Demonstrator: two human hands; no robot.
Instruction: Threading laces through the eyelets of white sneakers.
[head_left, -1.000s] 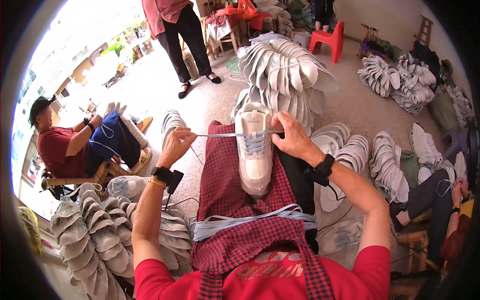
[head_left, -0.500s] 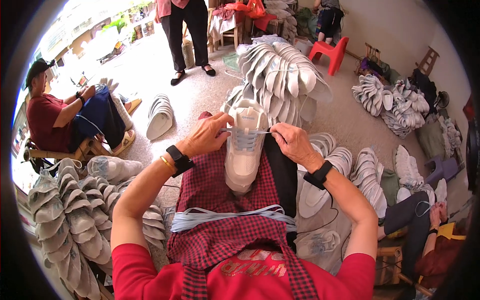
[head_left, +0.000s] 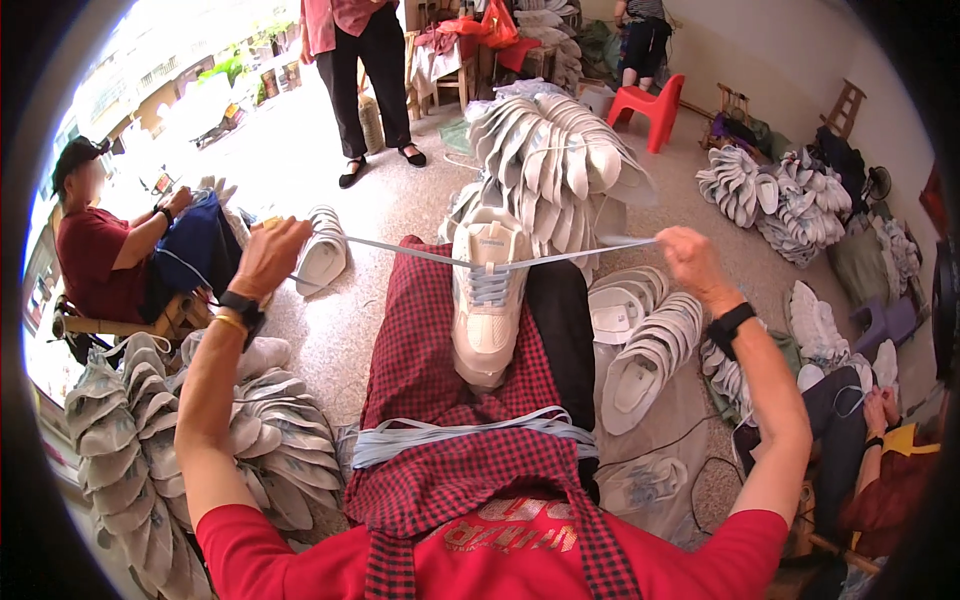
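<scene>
A cream sneaker [head_left: 487,325] sits between my knees, toe toward me, on the red checked apron [head_left: 420,345]. Its light blue shoelace [head_left: 405,251] is threaded through the lower eyelets, and both ends stretch taut out to the sides. Out to the left, my left hand [head_left: 272,258] is closed on one end of the lace. My right hand [head_left: 697,264] is closed on the other end, at about the same height. A bundle of pale blue laces [head_left: 470,438] lies across my lap.
Stacked shoe uppers [head_left: 545,140] rise just beyond the sneaker. More piles of uppers [head_left: 110,440] stand at my left, and a row of uppers [head_left: 655,365] lies at my right. A seated person [head_left: 95,235] works at far left; another person [head_left: 365,80] stands ahead. A red chair [head_left: 650,108] is farther back.
Both hands have moved apart from close beside the sneaker to wide on either side, drawing the lace out into two long taut lengths. The sneaker stays between my knees.
</scene>
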